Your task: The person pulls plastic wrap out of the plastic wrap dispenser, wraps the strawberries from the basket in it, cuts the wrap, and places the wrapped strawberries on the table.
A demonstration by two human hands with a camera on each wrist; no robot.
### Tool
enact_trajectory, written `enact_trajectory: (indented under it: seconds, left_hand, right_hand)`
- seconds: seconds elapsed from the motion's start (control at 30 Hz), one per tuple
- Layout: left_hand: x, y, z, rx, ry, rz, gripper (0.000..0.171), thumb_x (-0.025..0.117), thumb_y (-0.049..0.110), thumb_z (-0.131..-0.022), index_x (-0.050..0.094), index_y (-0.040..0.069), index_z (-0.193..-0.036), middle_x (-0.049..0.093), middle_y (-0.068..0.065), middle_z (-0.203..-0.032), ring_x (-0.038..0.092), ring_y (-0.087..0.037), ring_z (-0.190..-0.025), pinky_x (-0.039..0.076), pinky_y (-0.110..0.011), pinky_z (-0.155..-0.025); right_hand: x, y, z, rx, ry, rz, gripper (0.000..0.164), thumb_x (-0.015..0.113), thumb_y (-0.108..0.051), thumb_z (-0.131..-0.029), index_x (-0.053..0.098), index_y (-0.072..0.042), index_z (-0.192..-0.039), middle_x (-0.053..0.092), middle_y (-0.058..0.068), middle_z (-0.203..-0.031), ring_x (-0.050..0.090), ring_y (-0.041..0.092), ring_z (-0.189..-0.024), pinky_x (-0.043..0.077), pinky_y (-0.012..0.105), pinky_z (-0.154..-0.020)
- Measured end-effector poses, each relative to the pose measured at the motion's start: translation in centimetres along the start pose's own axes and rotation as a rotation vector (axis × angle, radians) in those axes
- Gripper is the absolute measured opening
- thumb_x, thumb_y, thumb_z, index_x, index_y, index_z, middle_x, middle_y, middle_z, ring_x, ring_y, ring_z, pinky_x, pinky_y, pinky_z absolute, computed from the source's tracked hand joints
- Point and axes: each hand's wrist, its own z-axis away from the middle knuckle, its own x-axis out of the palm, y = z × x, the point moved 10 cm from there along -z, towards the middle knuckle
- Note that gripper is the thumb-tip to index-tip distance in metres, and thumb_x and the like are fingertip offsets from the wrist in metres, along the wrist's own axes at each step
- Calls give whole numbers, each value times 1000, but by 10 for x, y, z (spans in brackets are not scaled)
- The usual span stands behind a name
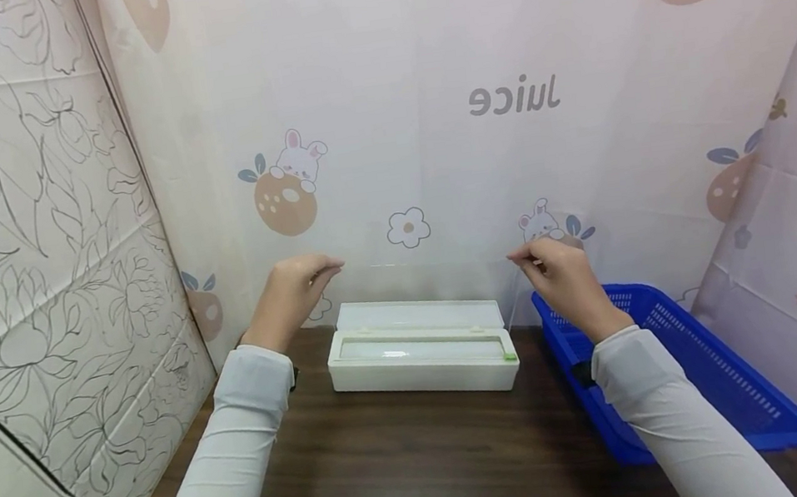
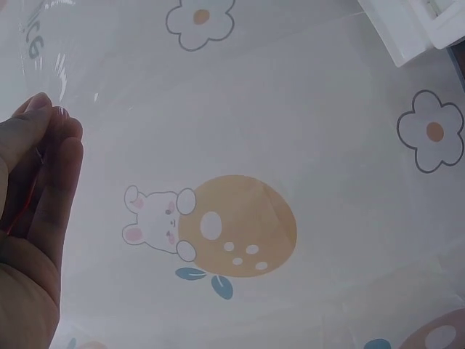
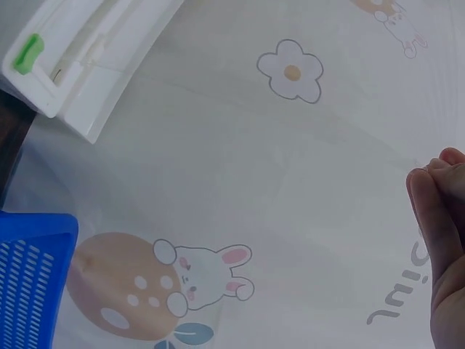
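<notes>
Between my two raised hands a sheet of clear cling film (image 2: 59, 76) is stretched, seen mostly by its glints and creases. My left hand (image 1: 296, 291) pinches one corner between thumb and fingers, where the film gathers into folds in the left wrist view. At the other side my right hand (image 1: 561, 273) pinches the film with thumb and forefinger. Below and between the hands sits a white cling film dispenser (image 1: 423, 375), its lid (image 1: 418, 315) tipped back. A green slide cutter (image 1: 509, 356) is at the right end of its rail.
A blue perforated plastic basket (image 1: 725, 373) stands on the right, partly under my right forearm. The dark wooden table (image 1: 412, 465) ends against a printed curtain (image 1: 383, 74) at the back, with patterned panels on both sides.
</notes>
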Motion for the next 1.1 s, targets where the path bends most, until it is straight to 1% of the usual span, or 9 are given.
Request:
enact_trajectory:
  seconds: [0.2,0.33,0.53,0.7,0.9,1.1]
  left_hand:
    - [0,0,-5,-16,-15,5,15,69,13,-96,77,8,-108,75,-6,-103,71,-22,-96,56,-35,-86]
    - [-1,0,-7,-26,-14,10,16,69,13,-96,77,8,-109,75,-6,-104,71,-21,-96,56,-35,-86]
    - [-4,2,-11,-5,5,10,15,69,12,-96,77,7,-108,75,-7,-102,71,-22,-95,57,-35,-85]
    - [-6,2,-15,10,21,8,15,70,11,-95,77,6,-107,76,-7,-102,71,-23,-95,57,-35,-85]
    - [-8,1,-20,9,27,3,14,69,11,-95,77,6,-106,76,-7,-101,71,-24,-94,56,-37,-86]
    - [-12,2,-25,9,30,-11,14,70,11,-95,77,6,-106,75,-8,-101,71,-24,-95,55,-36,-88]
  right_hand:
    - [-4,1,-2,10,3,0,14,68,7,-92,74,-1,-101,71,9,-95,67,22,-83,59,41,-69]
    - [-6,2,-3,1,17,12,15,68,7,-91,75,-1,-102,72,9,-94,66,22,-81,59,41,-68]
    - [-8,5,-6,-2,26,18,14,68,7,-92,74,-1,-102,71,9,-93,66,21,-81,59,40,-67]
    - [-8,6,-9,3,24,10,14,67,5,-93,74,-1,-103,70,11,-94,67,23,-81,59,41,-67]
    - [-10,8,-12,15,18,4,14,67,6,-93,73,0,-104,70,11,-96,68,25,-85,60,43,-71]
    - [-14,6,-17,3,25,1,15,67,6,-93,73,-1,-104,71,12,-97,68,25,-86,60,43,-71]
